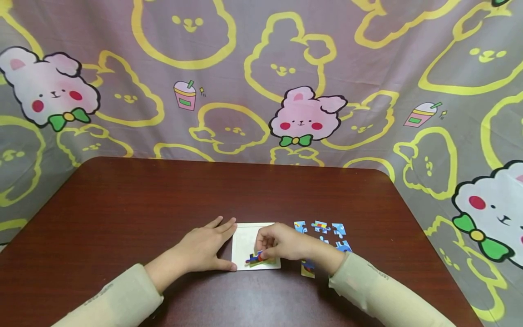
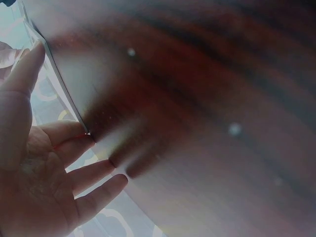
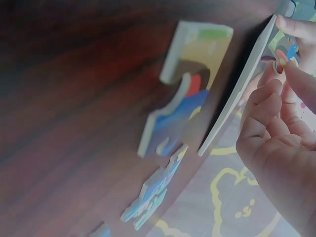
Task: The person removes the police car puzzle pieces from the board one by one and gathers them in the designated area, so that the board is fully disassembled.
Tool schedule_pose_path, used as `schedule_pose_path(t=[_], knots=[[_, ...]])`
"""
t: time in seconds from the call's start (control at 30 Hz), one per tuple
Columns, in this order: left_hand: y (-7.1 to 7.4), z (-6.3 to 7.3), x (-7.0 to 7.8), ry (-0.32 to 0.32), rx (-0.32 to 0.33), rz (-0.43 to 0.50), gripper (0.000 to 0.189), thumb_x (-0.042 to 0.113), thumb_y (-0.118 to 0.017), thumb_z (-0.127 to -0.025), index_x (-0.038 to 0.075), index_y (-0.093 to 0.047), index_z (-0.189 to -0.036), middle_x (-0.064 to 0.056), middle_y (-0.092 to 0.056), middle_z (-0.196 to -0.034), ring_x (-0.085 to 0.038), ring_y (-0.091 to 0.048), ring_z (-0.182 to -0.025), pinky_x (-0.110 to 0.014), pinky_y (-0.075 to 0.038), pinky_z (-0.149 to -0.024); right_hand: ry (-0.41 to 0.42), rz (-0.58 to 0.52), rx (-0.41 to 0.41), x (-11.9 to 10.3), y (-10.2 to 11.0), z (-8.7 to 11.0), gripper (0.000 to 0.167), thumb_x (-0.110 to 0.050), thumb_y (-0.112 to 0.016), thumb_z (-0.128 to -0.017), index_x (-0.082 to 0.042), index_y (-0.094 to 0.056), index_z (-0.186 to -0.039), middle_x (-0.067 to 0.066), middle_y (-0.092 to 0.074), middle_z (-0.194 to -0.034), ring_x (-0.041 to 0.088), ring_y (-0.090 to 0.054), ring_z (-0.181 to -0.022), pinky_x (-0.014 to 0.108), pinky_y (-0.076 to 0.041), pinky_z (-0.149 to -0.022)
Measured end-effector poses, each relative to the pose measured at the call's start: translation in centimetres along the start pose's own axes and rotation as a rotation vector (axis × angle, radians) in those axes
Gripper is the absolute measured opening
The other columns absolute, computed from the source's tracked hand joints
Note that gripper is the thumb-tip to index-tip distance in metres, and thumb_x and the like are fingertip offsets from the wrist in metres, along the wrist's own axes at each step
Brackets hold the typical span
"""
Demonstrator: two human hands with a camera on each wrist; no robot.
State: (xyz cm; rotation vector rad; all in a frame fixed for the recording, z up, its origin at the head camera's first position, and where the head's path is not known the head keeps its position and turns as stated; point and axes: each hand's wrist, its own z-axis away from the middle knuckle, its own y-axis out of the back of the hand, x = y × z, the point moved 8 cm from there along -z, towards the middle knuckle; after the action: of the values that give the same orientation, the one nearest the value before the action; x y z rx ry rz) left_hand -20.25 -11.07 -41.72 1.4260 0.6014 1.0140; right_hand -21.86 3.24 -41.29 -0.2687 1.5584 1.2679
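A square white puzzle board (image 1: 244, 238) lies flat on the table. My left hand (image 1: 204, 247) rests at its left side with fingers spread; the thumb and index finger touch the edge, as the left wrist view also shows. Over the board's lower part, my right hand (image 1: 283, 243) pinches a colourful puzzle piece (image 1: 254, 258) between thumb and fingers. The piece, with blue, red and green on it, is low at the board's surface, partly covered by the fingertips. Whether it lies flat against the board I cannot tell.
Right of the board lie several loose puzzle pieces, among them a blue corner piece (image 1: 338, 230), a multicoloured one (image 1: 320, 226) and a yellow and blue one (image 3: 197, 84) under the right forearm. The dark red-brown table (image 1: 196, 190) meets a patterned curtain (image 1: 233, 127) behind.
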Motion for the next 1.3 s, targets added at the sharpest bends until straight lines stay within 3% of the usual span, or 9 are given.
schedule_pose_path(t=[0.57,0.83,1.07,1.3], knots=[[0.1,0.0,0.0,-0.006,0.0,-0.009,0.1,0.066,-0.074,-0.075,0.005,-0.045,-0.149,-0.011,-0.041,-0.158,-0.042,-0.037,-0.144,-0.059,-0.049,-0.096,0.015,0.001,0.044,0.8,1.4,1.7,0.008,-0.002,-0.072,-0.087,-0.004,-0.065,-0.085,-0.001,-0.061,-0.074,0.002,-0.05,-0.068,0.017,-0.044,-0.064],[-0.1,0.0,0.1,0.002,-0.006,-0.015,0.101,0.068,-0.073,-0.075,0.006,-0.044,-0.15,-0.009,-0.04,-0.158,-0.04,-0.037,-0.145,-0.058,-0.049,-0.097,-0.026,-0.054,0.056,1.6,2.0,3.1,0.008,-0.004,-0.071,-0.09,-0.004,-0.063,-0.086,0.001,-0.063,-0.074,0.006,-0.053,-0.066,0.019,-0.045,-0.062],[-0.2,0.0,0.0,0.005,-0.006,-0.013,0.101,0.068,-0.073,-0.075,0.006,-0.044,-0.149,-0.009,-0.04,-0.158,-0.041,-0.036,-0.145,-0.059,-0.049,-0.097,-0.037,0.016,0.093,2.1,3.1,4.8,0.01,-0.009,-0.073,-0.089,-0.011,-0.064,-0.084,-0.001,-0.065,-0.074,0.005,-0.056,-0.067,0.021,-0.047,-0.063],[-0.1,0.0,0.1,0.004,-0.01,-0.014,0.101,0.068,-0.072,-0.075,0.006,-0.043,-0.15,-0.009,-0.04,-0.159,-0.04,-0.036,-0.146,-0.059,-0.049,-0.096,-0.049,0.002,0.11,2.9,3.8,6.4,0.01,-0.011,-0.072,-0.09,-0.011,-0.064,-0.085,-0.002,-0.064,-0.074,0.005,-0.056,-0.07,0.023,-0.048,-0.066]])
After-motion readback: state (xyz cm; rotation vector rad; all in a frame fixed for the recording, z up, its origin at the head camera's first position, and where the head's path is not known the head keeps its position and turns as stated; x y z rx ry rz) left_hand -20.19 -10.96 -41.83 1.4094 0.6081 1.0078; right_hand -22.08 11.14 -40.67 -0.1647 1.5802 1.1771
